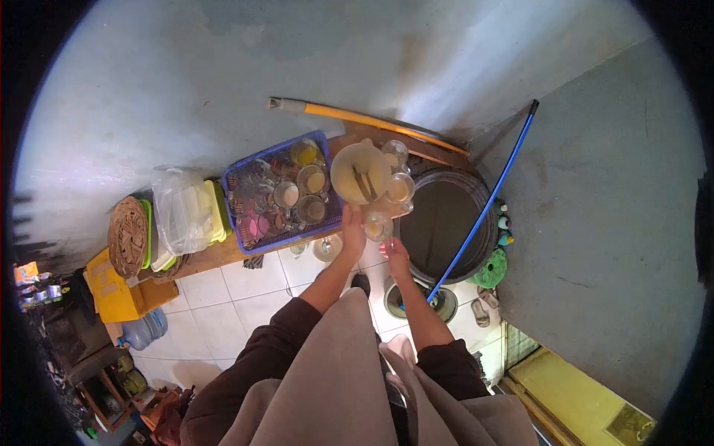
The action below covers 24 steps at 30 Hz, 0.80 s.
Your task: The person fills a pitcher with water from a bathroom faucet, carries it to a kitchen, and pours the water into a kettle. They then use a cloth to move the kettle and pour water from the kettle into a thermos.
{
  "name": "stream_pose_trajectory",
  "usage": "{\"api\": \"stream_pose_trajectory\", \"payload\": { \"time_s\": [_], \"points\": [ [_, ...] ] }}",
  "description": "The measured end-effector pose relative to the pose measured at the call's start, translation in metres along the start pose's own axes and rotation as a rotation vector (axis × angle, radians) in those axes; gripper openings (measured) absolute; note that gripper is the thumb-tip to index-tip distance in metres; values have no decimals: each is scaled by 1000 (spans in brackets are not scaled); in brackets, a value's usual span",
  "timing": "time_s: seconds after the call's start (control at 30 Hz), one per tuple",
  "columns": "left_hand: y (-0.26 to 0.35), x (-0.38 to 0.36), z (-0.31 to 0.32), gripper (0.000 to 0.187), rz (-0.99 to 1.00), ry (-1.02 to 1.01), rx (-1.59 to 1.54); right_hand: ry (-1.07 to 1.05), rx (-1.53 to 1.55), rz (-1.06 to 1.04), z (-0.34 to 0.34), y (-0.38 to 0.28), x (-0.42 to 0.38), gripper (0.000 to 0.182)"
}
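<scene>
A pale plastic pitcher (pixel 343 172) with cloudy liquid and a dark utensil in it stands on a wooden bench. My left hand (pixel 354 229) is closed at its near side, where the handle seems to be; the fingers partly hide the grip. In front of the pitcher's lower right is a glass mug (pixel 378 226) with a pale drink. My right hand (pixel 398 257) has its fingers closed at the mug's near side. Two more filled glass mugs, a middle one (pixel 400 188) and a far one (pixel 394 153), stand right of the pitcher.
A blue basket (pixel 239 236) of glass mugs, some with drinks, stands left of the pitcher. Farther left are plastic containers (pixel 182 215) and a woven item (pixel 128 238). A large dark tub (pixel 446 223) is at right, crossed by a blue pole (pixel 487 204).
</scene>
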State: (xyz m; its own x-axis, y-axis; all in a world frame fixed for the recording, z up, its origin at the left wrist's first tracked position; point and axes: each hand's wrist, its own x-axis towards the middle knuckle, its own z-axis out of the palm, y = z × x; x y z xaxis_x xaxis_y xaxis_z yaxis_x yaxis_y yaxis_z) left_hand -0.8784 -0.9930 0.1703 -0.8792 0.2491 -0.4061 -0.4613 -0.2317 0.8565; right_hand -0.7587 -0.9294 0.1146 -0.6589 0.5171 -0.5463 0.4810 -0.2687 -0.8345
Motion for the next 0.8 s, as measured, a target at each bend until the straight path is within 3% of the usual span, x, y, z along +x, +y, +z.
{"api": "stream_pose_trajectory", "payload": {
  "time_s": [0.2,0.27,0.4,0.47,0.53,0.73,0.8],
  "points": [
    [51,-47,-7,36,85,-26,67,31,123,-95,2,-24,-47,15],
    [96,-72,-16,31,2,-130,101,16,188,-28,-3,-43,-72,15],
    [166,-105,-42,31,46,-285,304,113,321,-46,-15,-82,-124,16],
    [203,-120,-49,32,36,-439,501,121,338,-102,-29,-97,-152,16],
    [230,-132,-50,31,13,-509,485,190,318,-172,-35,-128,-181,18],
    [245,-162,-42,31,-189,-739,452,510,433,-180,-55,-136,-256,18],
    [243,-172,-29,30,-155,-891,535,581,466,-190,-59,-139,-289,18]
  ]
}}
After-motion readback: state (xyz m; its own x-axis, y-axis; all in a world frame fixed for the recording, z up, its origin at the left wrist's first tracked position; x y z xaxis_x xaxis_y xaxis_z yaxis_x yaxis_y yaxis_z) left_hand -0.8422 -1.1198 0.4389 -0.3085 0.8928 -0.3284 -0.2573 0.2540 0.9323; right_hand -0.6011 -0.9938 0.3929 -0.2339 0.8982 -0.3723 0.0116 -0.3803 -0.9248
